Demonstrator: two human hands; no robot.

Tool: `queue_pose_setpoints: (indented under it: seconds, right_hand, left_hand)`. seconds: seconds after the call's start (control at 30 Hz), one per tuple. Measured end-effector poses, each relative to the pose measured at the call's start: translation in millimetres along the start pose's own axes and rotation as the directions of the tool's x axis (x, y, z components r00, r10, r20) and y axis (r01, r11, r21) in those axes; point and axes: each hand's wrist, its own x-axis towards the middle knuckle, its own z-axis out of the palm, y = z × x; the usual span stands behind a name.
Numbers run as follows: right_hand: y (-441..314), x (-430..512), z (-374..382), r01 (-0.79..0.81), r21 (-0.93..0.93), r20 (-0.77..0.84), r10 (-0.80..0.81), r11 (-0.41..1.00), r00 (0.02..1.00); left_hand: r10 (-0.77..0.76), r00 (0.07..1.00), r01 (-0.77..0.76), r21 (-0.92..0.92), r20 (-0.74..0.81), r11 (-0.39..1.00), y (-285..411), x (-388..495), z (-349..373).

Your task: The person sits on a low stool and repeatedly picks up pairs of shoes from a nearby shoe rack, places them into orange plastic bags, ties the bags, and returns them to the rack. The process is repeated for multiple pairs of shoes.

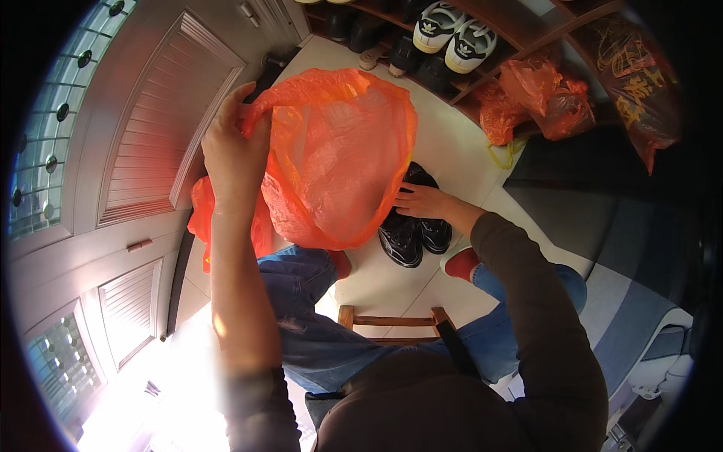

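My left hand (pixel 237 135) grips the rim of a thin red plastic bag (pixel 344 158) and holds it up with its wide mouth facing me. Beyond the bag's right edge, my right hand (pixel 419 201) reaches down over a pair of black shoes (pixel 402 243) on the floor. Its fingers lie at the shoes' far part, and the bag's edge overlaps their tips. Whether they grasp a shoe is not clear. The shoes stand side by side between my feet, toes towards me, partly covered by the bag and hand.
A wooden shoe rack (pixel 514 28) at the back holds white sneakers (pixel 454 37), dark shoes and red plastic bags (pixel 536 101). A panelled door (pixel 169 118) stands at left. More red plastic (pixel 203 217) lies beside it. A wooden stool (pixel 392 321) is under me.
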Motion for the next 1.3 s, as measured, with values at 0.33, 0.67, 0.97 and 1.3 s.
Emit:
queue_pose_setpoints:
  seconds: [0.33,0.67,0.97,1.3]
  right_hand:
    - [36.2,32.7,53.3,0.442,-0.117,-0.152,-0.456,0.889,0.877]
    - [4.8,4.2,42.6,0.119,0.192,0.324,-0.178,0.974,0.929]
    - [-19.5,-99.6,-79.8,-0.615,0.361,0.44,0.454,0.701,0.775]
    - [-66.4,-205.7,-248.0,-0.785,0.297,0.016,0.819,0.543,0.573]
  left_hand:
    - [-0.019,0.999,0.017,0.037,0.05,0.999,-4.4,2.0,7.6]
    - [-0.058,0.995,0.039,0.227,0.075,0.973,10.3,1.4,19.1]
    - [-0.096,0.993,0.08,0.213,0.067,0.974,22.7,2.5,11.0]
    - [0.029,0.994,-0.022,-0.068,0.102,0.997,40.8,-11.1,29.2]
